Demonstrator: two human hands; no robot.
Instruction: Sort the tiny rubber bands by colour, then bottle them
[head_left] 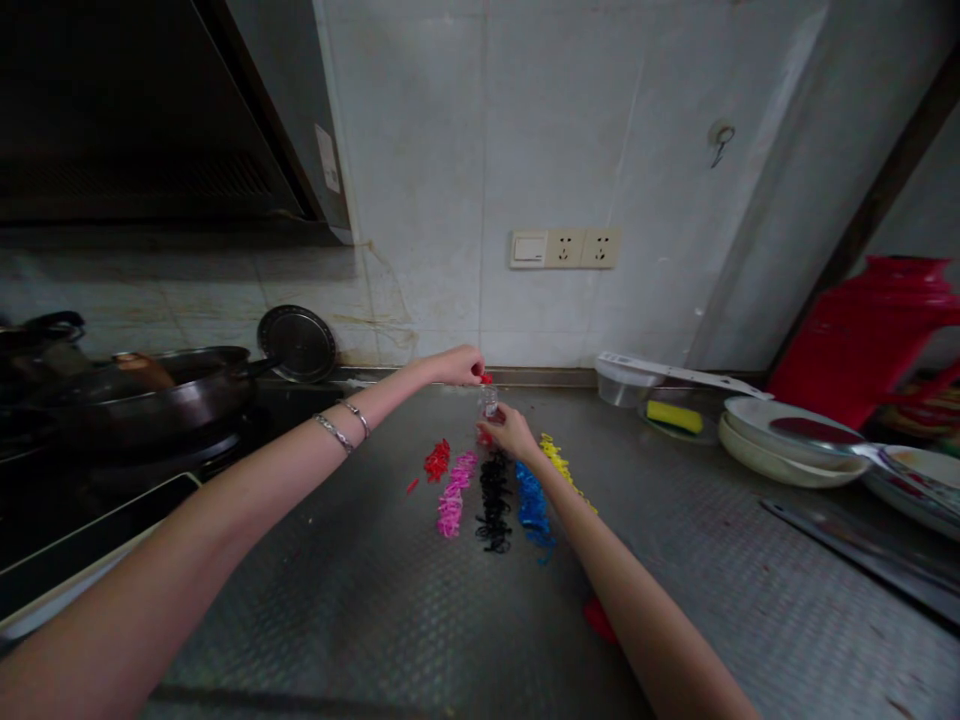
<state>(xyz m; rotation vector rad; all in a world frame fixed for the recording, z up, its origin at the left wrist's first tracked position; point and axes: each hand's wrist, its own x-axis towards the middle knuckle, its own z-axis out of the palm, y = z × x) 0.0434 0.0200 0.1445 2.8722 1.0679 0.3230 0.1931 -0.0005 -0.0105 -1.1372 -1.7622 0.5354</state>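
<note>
My left hand (459, 364) is pinched closed on small red rubber bands (486, 379), just above the mouth of a small clear bottle (489, 402). My right hand (508, 434) wraps round that bottle and keeps it upright on the counter; some red shows inside near its bottom. Below the hands, small bands lie sorted by colour: a red pile (437, 461), then rows of pink bands (456, 496), black bands (495, 505), blue bands (533, 508) and yellow bands (556, 458). My right forearm partly covers the blue and yellow rows.
A red round object (598, 620) peeks out beside my right forearm. On the right are a plastic tub (622, 385), a yellow sponge (673, 416), stacked bowls (787, 465), a knife (847, 545) and a red thermos (855, 340). A pan (150, 410) sits on the stove at left.
</note>
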